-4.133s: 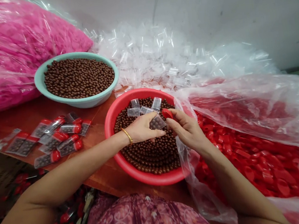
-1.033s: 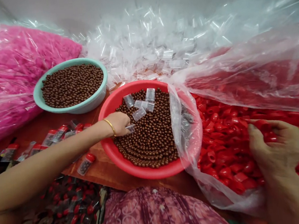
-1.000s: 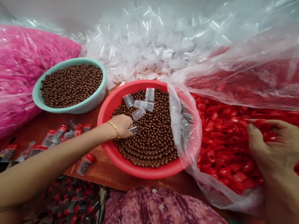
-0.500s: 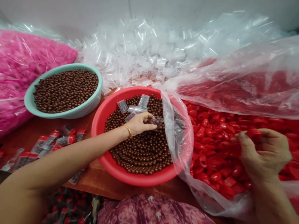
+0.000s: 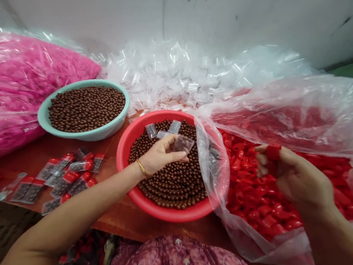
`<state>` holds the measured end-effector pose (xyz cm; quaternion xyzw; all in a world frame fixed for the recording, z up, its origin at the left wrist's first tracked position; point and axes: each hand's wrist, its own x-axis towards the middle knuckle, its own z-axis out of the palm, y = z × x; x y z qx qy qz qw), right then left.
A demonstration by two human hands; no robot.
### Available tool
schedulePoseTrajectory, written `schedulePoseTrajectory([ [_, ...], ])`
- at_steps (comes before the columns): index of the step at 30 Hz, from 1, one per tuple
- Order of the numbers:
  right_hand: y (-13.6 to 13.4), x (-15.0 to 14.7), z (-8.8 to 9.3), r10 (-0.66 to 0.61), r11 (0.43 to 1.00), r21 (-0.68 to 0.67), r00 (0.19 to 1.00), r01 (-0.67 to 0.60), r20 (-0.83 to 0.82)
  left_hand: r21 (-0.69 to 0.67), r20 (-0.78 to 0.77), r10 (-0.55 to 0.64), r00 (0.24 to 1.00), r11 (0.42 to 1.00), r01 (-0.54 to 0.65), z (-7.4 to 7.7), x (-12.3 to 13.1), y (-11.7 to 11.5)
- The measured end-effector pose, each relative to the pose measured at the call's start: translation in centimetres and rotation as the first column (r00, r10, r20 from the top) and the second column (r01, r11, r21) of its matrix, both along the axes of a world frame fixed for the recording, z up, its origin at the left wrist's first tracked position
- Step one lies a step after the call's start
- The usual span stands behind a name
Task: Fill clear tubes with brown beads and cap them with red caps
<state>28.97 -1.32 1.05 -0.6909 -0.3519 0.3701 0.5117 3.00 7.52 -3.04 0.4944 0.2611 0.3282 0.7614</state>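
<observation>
My left hand (image 5: 163, 154) pinches a small clear plastic container (image 5: 183, 144) over the red basin (image 5: 122, 155); dark balls show through its wall. Beneath it lie many brown chocolate balls (image 5: 173, 188), with a few more clear containers (image 5: 174, 126) resting on top at the back. To the right, my right hand (image 5: 292, 170) holds a red plastic cap (image 5: 273, 152) between thumb and fingers. That hand is above an open plastic bag (image 5: 320, 103) full of loose red caps (image 5: 268, 207). Part of the bag's edge drapes over the basin's right rim.
A pale green basin (image 5: 45, 117) of brown balls stands back left, beside a bag of pink pieces (image 5: 29, 68). Clear containers (image 5: 186, 76) are heaped along the wall. Filled, red-capped containers (image 5: 61, 184) lie on the left of the table, and more (image 5: 79, 262) sit below its edge.
My left hand has lifted the container from the chocolate balls, and balls now show inside it. My right hand has moved left with the red cap. The view has shifted slightly.
</observation>
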Motion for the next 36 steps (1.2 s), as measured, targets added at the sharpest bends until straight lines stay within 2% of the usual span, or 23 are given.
schedulePoseTrajectory([
  [3, 1.1, -2.0, 0.5, 0.148, 0.987, 0.051, 0.988, -0.15, 0.041, 0.058, -0.007, -0.053, 0.999, 0.997, 0.053, 0.3, -0.2, 0.0],
  [5, 1.9, -3.3, 0.5, 0.284, 0.955, 0.075, 0.958, -0.286, 0.038, 0.071, -0.021, -0.055, 0.998, 0.996, 0.057, 0.4, -0.2, 0.0],
  [7, 2.8, -4.5, 0.3, 0.367, 0.919, 0.126, 0.928, -0.372, 0.065, 0.071, -0.025, -0.062, 0.998, 0.995, 0.064, 0.3, -0.2, 0.0],
  [11, 4.5, -6.7, -0.4, 0.403, 0.861, 0.214, 0.876, -0.461, 0.264, 0.087, 0.0, -0.095, 0.996, 0.992, 0.094, 0.1, 0.0, -0.1],
  [15, 5.4, -8.4, -1.3, 0.455, 0.744, 0.202, 0.704, -0.637, 0.546, 0.11, -0.016, -0.093, 0.996, 0.989, 0.094, -0.1, 0.1, -0.3],
  [17, 5.5, -8.9, -1.9, 0.429, 0.693, 0.205, 0.623, -0.692, 0.654, 0.137, -0.08, -0.053, 0.995, 0.989, 0.064, -0.2, 0.1, -0.4],
  [20, 5.4, -8.9, -2.8, 0.349, 0.677, 0.185, 0.532, -0.713, 0.771, 0.259, -0.193, 0.038, 0.98, 0.966, 0.014, -0.5, 0.1, -0.4],
  [22, 5.2, -8.7, -3.1, 0.279, 0.663, 0.158, 0.437, -0.732, 0.855, 0.393, -0.239, 0.138, 0.961, 0.919, -0.034, -0.7, 0.1, -0.5],
  [25, 5.1, -8.4, -3.3, 0.176, 0.602, 0.115, 0.271, -0.79, 0.946, 0.528, -0.316, 0.244, 0.917, 0.848, -0.044, -0.8, 0.1, -0.6],
  [31, 5.1, -8.6, -3.2, -0.041, 0.465, 0.113, 0.106, -0.878, 0.994, 0.583, -0.471, 0.229, 0.852, 0.806, 0.106, -0.4, -0.4, -0.8],
  [34, 4.6, -8.2, -2.9, -0.122, 0.419, 0.073, 0.023, -0.905, 0.992, 0.576, -0.54, 0.166, 0.825, 0.788, 0.219, 0.0, -0.6, -1.0],
  [36, 3.9, -7.7, -2.6, -0.15, 0.413, 0.056, -0.007, -0.909, 0.989, 0.567, -0.541, 0.101, 0.835, 0.777, 0.274, 0.1, -0.5, -1.1],
])
